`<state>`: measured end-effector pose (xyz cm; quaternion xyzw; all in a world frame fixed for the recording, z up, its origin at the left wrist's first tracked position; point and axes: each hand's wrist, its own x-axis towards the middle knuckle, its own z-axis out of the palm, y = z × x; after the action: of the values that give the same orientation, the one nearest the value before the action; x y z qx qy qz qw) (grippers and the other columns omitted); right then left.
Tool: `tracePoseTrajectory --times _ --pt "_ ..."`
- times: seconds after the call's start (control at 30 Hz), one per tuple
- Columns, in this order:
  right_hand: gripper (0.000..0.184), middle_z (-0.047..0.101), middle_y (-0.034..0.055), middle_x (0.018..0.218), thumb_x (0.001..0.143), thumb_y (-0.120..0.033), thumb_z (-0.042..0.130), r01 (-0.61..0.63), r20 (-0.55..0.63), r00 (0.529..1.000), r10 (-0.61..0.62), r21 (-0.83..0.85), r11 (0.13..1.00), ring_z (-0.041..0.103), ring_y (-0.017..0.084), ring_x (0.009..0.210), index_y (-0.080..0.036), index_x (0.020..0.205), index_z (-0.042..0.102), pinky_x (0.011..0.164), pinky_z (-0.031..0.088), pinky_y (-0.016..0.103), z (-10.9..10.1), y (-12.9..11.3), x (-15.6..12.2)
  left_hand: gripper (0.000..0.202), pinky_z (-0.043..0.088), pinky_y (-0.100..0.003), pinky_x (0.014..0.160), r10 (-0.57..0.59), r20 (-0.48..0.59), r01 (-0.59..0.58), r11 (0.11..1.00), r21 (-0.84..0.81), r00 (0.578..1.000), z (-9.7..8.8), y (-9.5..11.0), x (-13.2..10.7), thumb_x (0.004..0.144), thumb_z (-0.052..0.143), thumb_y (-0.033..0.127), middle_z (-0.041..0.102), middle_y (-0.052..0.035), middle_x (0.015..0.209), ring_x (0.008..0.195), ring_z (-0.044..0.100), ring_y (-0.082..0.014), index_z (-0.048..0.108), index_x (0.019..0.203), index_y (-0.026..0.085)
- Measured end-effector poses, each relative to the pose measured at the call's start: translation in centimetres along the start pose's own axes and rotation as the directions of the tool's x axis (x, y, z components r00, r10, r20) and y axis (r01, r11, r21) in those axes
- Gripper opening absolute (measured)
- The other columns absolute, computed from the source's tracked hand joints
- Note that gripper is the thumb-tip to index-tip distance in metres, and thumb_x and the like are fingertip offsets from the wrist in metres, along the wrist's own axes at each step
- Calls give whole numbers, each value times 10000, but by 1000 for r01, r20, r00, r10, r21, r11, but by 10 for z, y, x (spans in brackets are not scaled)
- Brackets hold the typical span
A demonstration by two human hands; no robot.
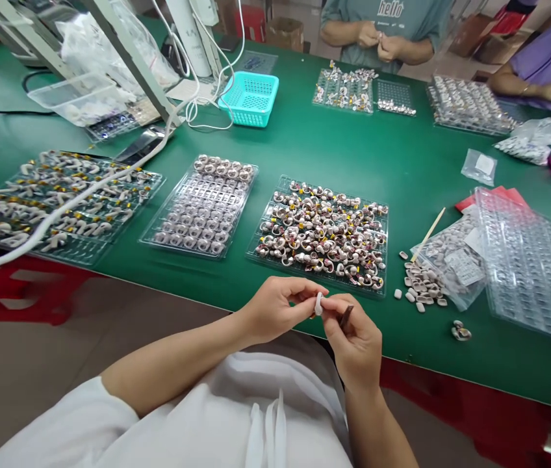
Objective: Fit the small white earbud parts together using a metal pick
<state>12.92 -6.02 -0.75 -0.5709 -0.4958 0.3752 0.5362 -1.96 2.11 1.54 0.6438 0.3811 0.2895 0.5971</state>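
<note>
At the table's front edge, my left hand pinches a small pale ring-shaped part between thumb and fingertips. My right hand is closed, its thumb and forefinger touching the part's right side. A thin dark brown tool sticks up from the right fingers; the rest of it is hidden in the palm. Just beyond both hands lies a clear tray heaped with curved pale parts bearing yellow and dark red bits. Loose pale oval caps lie to the right, near one separate small assembly.
A tray of rowed pale pieces and a tray of longer parts are at left, crossed by a white cable. Clear blister trays and a bag of caps lie right. A turquoise basket and two co-workers sit beyond.
</note>
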Motion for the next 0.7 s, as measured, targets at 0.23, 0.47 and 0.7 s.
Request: tracePoseTrajectory --times 0.23,0.47,0.7 --pt "149 683 43 917 881 -218 627 71 53 997 -65 -127 989 596 134 667 -243 985 732 548 454 246 -7 -3 7 208 559 -238 621 -168 94 185 958 -219 981 -5 -3 4 781 708 247 745 -50 714 637 678 -141 745 938 116" --pt "99 668 13 815 863 -276 666 -126 -43 991 129 61 990 587 126 651 -232 922 732 540 462 230 -1 -5 10 243 563 -231 636 -132 0 129 975 -182 991 1 -4 5 792 700 239 773 -67 780 679 704 -155 759 987 108" --pt "123 666 1 758 855 -283 676 -153 -121 976 180 204 967 519 99 577 -220 934 747 488 429 214 9 0 10 294 571 -220 662 87 -5 -86 995 46 996 -3 -4 4 874 590 200 780 -93 900 750 722 -166 743 1107 107"
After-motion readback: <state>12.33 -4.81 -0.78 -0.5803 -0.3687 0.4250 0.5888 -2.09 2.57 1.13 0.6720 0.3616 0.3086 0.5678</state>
